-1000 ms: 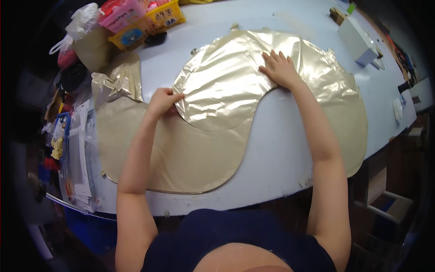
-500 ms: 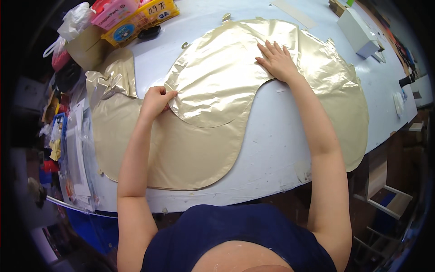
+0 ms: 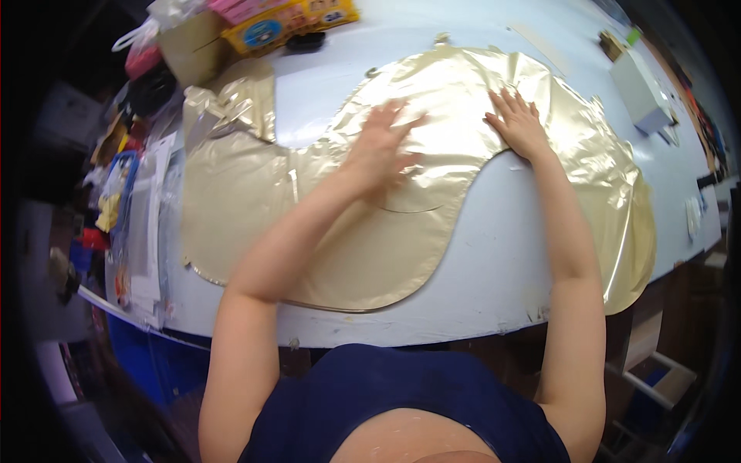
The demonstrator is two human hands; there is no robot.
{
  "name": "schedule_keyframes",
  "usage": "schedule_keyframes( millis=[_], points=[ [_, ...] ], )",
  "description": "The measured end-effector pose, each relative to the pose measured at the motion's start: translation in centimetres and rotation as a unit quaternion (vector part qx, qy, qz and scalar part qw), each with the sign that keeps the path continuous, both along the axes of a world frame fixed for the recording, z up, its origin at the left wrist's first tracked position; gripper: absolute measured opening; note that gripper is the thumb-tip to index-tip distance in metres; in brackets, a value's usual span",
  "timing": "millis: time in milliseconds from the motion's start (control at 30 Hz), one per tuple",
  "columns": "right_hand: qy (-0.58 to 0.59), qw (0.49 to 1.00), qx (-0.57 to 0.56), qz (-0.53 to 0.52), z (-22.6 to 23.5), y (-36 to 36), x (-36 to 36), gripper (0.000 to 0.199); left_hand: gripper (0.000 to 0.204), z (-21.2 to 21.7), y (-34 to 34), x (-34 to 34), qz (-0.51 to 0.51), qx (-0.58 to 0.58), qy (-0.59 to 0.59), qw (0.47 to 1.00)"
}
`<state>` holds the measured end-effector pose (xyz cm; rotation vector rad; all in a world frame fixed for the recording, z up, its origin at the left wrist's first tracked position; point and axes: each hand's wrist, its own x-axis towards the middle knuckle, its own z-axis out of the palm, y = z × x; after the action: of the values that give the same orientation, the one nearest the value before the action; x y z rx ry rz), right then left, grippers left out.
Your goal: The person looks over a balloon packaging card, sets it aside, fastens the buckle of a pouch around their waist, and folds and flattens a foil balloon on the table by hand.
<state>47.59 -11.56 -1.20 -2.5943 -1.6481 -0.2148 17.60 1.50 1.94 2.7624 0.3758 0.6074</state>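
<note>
A large, flat gold foil balloon (image 3: 363, 266) with curving outlines and small tabs along its edge lies spread over the table. Its upper layer is wrinkled and shiny, and a curved edge shows below the middle. My left hand (image 3: 380, 147), smeared by motion, is over the middle of the foil with its fingers apart; whether it touches is hard to tell. To its right, my right hand (image 3: 519, 125) lies flat on the foil beside the inner curve, fingers spread. A crumpled end of the balloon sits at the far left.
The pale table (image 3: 494, 255) reaches close to my body. At the back left stand a cardboard box (image 3: 193, 50), a yellow basket (image 3: 289, 27) and a black object (image 3: 306, 42). A white box (image 3: 642, 91) is at the back right. Papers and clutter line the left edge.
My left hand has let go of the foil edge it pinched and swept right across the foil, fingers spreading. My right hand stays flat on it. The whole view has shifted.
</note>
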Motion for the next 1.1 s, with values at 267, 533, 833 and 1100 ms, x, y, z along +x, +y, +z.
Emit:
schedule_keyframes(
  millis=[267, 533, 833, 1100],
  points=[
    [0.006, 1.000, 0.001, 0.007, -0.3, 0.0, 0.0, 0.064, 0.061, -2.5, -1.2, -4.5, 0.028, 0.050, 0.149, 0.987],
    [-0.008, 1.000, 0.004, -0.004, -0.8, -0.1, 0.0, 0.064, 0.060, -2.0, -1.1, -12.2, 0.014, 0.041, 0.155, 0.987],
    [0.024, 0.999, 0.027, 0.029, -0.3, 1.7, -0.5, 0.069, 0.045, 1.9, -1.8, -6.0, -0.021, 0.080, 0.066, 0.994],
    [-0.020, 0.994, 0.107, 0.004, -0.2, -2.5, 1.0, 0.061, 0.057, -2.2, -2.2, 2.1, -0.067, 0.078, 0.114, 0.988]
  ],
)
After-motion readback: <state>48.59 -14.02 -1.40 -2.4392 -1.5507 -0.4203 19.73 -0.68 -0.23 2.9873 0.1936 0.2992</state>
